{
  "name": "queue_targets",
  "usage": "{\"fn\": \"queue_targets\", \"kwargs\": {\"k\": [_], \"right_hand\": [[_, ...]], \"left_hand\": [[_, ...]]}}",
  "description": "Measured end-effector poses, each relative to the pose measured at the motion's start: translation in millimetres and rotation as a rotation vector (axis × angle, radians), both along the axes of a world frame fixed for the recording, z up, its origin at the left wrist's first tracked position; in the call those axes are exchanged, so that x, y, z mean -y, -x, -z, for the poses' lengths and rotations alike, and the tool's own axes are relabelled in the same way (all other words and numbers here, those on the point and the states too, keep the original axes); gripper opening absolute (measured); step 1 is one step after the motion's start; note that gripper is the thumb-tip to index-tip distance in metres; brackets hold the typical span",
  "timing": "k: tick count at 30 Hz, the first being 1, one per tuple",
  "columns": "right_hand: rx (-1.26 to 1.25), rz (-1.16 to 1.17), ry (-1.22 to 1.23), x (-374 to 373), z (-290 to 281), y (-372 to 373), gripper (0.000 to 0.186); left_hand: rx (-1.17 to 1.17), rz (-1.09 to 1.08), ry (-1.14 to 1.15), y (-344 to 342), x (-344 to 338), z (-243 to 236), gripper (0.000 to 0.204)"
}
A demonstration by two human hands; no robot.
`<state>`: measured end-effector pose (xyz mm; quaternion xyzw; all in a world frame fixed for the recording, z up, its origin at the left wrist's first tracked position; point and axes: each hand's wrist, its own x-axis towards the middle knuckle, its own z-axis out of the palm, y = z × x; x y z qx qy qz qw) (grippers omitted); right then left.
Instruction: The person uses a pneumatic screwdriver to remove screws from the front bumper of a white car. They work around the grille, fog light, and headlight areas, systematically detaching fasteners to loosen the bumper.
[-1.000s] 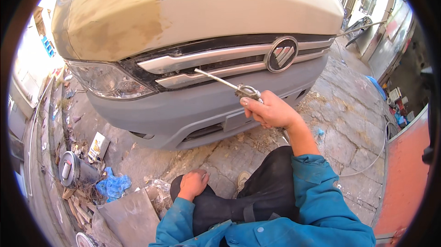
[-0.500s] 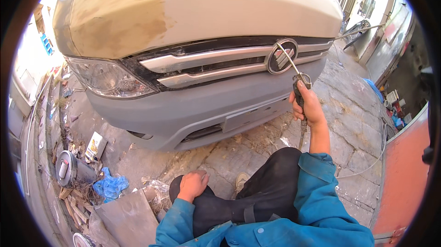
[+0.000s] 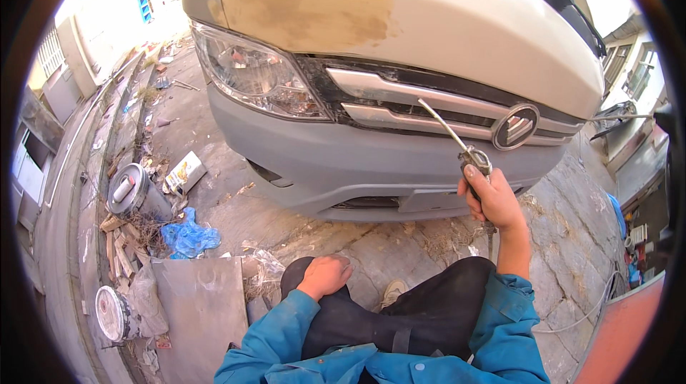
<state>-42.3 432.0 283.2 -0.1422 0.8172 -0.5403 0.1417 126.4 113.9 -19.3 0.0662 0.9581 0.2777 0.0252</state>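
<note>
My right hand (image 3: 493, 198) grips an air blow gun (image 3: 468, 159) with a long, thin metal nozzle and a hose at its lower end. The nozzle reaches up and leftward in front of the silver-and-black grille (image 3: 400, 91) of a vehicle; whether it touches cannot be seen. To the right of the nozzle's tip is the round emblem (image 3: 516, 127). On my left knee rests my left hand (image 3: 326, 275), holding nothing, its fingers draped over the dark trousers. The grey bumper (image 3: 300, 162) lies beyond both hands, below the headlight (image 3: 254, 73).
At the left stand a grey bucket (image 3: 136, 195) and a white-lidded pail (image 3: 113, 312), near a blue plastic bag (image 3: 189, 232), wood scraps (image 3: 120, 255) and a flat board (image 3: 204, 291). A thin hose (image 3: 582, 323) lies on the cracked ground at the right, near an orange-red panel (image 3: 622, 334).
The view has swung left, bringing more of the headlight and the left-hand ground into sight. The nozzle has shifted from in front of the emblem to the grille left of it. My left hand stays on the knee.
</note>
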Motion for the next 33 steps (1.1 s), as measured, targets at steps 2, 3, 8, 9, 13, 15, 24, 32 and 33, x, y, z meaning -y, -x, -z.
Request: {"fn": "queue_targets", "kwargs": {"k": [2,3,8,9,13,15,24,32,33], "right_hand": [[-0.050,-0.051,-0.048,24,-7,0,0.059],[-0.064,-0.070,-0.058,36,-9,0,0.059],[-0.101,-0.111,-0.091,84,-20,6,0.061],[-0.114,-0.108,-0.081,91,-22,9,0.062],[-0.118,-0.128,-0.093,111,-22,15,0.065],[-0.132,-0.148,-0.105,116,-21,15,0.066],[-0.299,-0.241,-0.287,124,-6,12,0.064],[-0.299,-0.220,-0.372,111,11,10,0.066],[-0.293,-0.204,-0.369,109,10,8,0.065]], "left_hand": [[-0.007,-0.008,0.001,-2,0,0,0.034],[-0.021,-0.010,-0.008,-2,0,0,0.034],[-0.040,-0.005,-0.004,-4,0,-3,0.035],[-0.031,-0.003,0.005,-4,1,-4,0.035],[-0.011,-0.011,0.041,-5,2,-7,0.035],[-0.017,-0.003,0.033,-6,2,-7,0.036],[-0.019,0.003,0.041,-1,2,0,0.034],[-0.043,-0.005,-0.014,2,-4,-2,0.037],[-0.028,-0.005,-0.015,2,-5,-3,0.037]]}}
